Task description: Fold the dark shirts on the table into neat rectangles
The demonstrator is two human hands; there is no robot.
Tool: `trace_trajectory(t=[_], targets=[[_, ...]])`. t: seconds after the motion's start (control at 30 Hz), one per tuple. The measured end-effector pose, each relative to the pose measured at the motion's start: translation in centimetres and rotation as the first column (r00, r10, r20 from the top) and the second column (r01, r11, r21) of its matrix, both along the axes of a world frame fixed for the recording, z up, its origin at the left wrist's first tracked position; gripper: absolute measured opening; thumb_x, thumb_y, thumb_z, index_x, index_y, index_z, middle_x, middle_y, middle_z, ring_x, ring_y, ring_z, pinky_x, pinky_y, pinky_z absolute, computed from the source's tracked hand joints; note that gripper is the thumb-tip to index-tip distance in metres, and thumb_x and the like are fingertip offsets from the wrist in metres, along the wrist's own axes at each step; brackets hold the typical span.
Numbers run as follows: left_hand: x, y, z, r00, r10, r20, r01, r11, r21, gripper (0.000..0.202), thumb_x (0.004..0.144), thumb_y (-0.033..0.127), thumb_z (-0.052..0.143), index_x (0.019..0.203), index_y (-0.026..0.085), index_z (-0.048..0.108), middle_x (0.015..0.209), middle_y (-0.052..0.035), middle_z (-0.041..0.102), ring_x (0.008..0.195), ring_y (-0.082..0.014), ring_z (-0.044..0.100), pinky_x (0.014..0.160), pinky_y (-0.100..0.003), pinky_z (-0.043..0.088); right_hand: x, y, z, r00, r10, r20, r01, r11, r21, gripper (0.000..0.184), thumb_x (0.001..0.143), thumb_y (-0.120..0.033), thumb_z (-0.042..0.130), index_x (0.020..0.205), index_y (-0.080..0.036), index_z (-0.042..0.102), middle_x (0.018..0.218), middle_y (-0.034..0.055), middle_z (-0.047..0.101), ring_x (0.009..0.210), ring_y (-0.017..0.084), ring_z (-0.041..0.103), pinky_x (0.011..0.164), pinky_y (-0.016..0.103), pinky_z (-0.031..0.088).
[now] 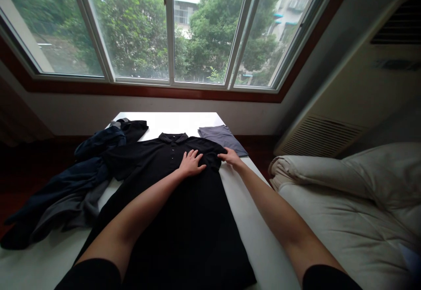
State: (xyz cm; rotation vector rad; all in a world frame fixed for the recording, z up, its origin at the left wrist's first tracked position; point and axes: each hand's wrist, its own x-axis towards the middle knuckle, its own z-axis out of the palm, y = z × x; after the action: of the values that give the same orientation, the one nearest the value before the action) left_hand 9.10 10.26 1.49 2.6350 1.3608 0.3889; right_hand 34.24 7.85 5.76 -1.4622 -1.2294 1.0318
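Both touch shirt (pixel 187 224); left hand (pixel 191 164) splayed; right (pixel 232 156) pinching.

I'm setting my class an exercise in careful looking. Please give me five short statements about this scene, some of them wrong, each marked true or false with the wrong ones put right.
1. The left hand lies on the black shirt with its fingers spread. True.
2. The right hand is on the shirt's collar. False: it is at the edge of a sleeve.
3. A folded grey cloth lies on the white table. True.
4. In the picture, the table is bare left of the shirt. False: a heap of dark clothes lies there.
5. Green trees show through the window. True.
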Motion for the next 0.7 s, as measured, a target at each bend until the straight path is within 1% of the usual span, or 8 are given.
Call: trace_trajectory(t=[0.07,0.17,0.27,0.37,0.5,0.57,0.63,0.7], targets=[[1.2,-0.6,-0.5,1.000,-0.023,-0.007,0.023,1.000,-0.015,0.079,0.095,0.071,0.045,0.160,0.026,0.041,0.171,-0.0122,0.028,0.159,-0.0358,0.016,0.127,-0.062,0.009,-0.5,0.7,0.7,0.996,-0.076,-0.039,0.078,0.996,0.042,0.030,0.064,-0.028,0.073,0.089,-0.019,0.058,0.071,-0.0022,0.062,0.059,0.012,0.056,0.051,0.021,0.045],[2.6,-1.3,-0.8,0.999,-0.031,-0.007,0.031,0.999,-0.024,0.082,0.095,0.072,0.041,0.163,0.026,0.035,0.172,-0.0119,0.025,0.160,-0.0378,0.012,0.126,-0.067,0.004,-0.9,1.9,1.8,0.987,-0.136,-0.086,0.140,0.989,0.038,0.031,0.066,-0.028,0.068,0.094,-0.021,0.055,0.072,-0.0033,0.060,0.059,0.012,0.055,0.051,0.020,0.045],[3.5,-1.8,-0.8,0.999,-0.053,-0.004,0.053,0.998,-0.027,0.083,0.095,0.073,0.040,0.164,0.028,0.033,0.172,-0.0108,0.024,0.160,-0.0384,0.011,0.126,-0.068,0.002,-1.6,3.0,2.8,0.987,-0.085,-0.136,0.093,0.994,0.055,0.030,0.068,-0.027,0.067,0.094,-0.022,0.053,0.068,-0.0060,0.055,0.053,0.010,0.048,0.047,0.018,0.038],[3.6,-2.1,-0.8,0.996,-0.093,0.002,0.093,0.995,-0.020,0.081,0.094,0.071,0.044,0.163,0.028,0.036,0.171,-0.0102,0.027,0.160,-0.0370,0.013,0.127,-0.065,0.005,-2.8,3.4,3.3,0.984,0.002,-0.176,0.010,0.998,0.068,0.027,0.071,-0.027,0.069,0.091,-0.023,0.051,0.065,-0.0076,0.051,0.049,0.008,0.043,0.044,0.018,0.034],[1.4,-0.9,-0.2,0.996,-0.059,0.061,0.057,0.998,0.027,0.054,0.100,0.049,0.046,0.150,0.029,0.055,0.164,-0.0061,0.043,0.155,-0.0310,0.030,0.127,-0.058,0.019,-4.5,3.0,3.2,0.980,0.097,-0.174,-0.088,0.995,0.054,0.025,0.077,-0.032,0.073,0.088,-0.021,0.054,0.060,-0.0078,0.049,0.046,0.008,0.040,0.042,0.018,0.033],[-0.5,0.3,0.4,0.990,0.005,0.141,-0.012,0.999,0.049,0.044,0.101,0.036,0.045,0.139,0.027,0.066,0.156,-0.0051,0.054,0.147,-0.0274,0.042,0.126,-0.050,0.028,-5.5,2.5,2.8,0.966,0.193,-0.174,-0.185,0.981,0.059,0.027,0.082,-0.041,0.072,0.093,-0.021,0.058,0.062,-0.0063,0.053,0.049,0.009,0.046,0.046,0.019,0.039],[-2.4,1.6,1.2,0.968,0.084,0.236,-0.093,0.995,0.026,0.041,0.101,0.029,0.042,0.131,0.025,0.071,0.145,-0.0052,0.063,0.137,-0.0243,0.053,0.121,-0.040,0.037,-6.6,1.8,2.2,0.942,0.303,-0.143,-0.299,0.953,0.055,0.035,0.091,-0.054,0.063,0.103,-0.021,0.063,0.068,-0.0028,0.061,0.056,0.013,0.056,0.055,0.023,0.050],[-3.9,2.5,1.9,0.932,0.166,0.323,-0.167,0.986,-0.025,0.043,0.103,0.025,0.037,0.128,0.023,0.072,0.136,-0.0053,0.068,0.128,-0.0220,0.059,0.113,-0.034,0.044,-7.8,1.5,1.4,0.940,0.341,-0.001,-0.340,0.937,0.074,0.042,0.099,-0.058,0.049,0.107,-0.021,0.068,0.075,0.0011,0.067,0.067,0.017,0.064,0.067,0.028,0.056]])
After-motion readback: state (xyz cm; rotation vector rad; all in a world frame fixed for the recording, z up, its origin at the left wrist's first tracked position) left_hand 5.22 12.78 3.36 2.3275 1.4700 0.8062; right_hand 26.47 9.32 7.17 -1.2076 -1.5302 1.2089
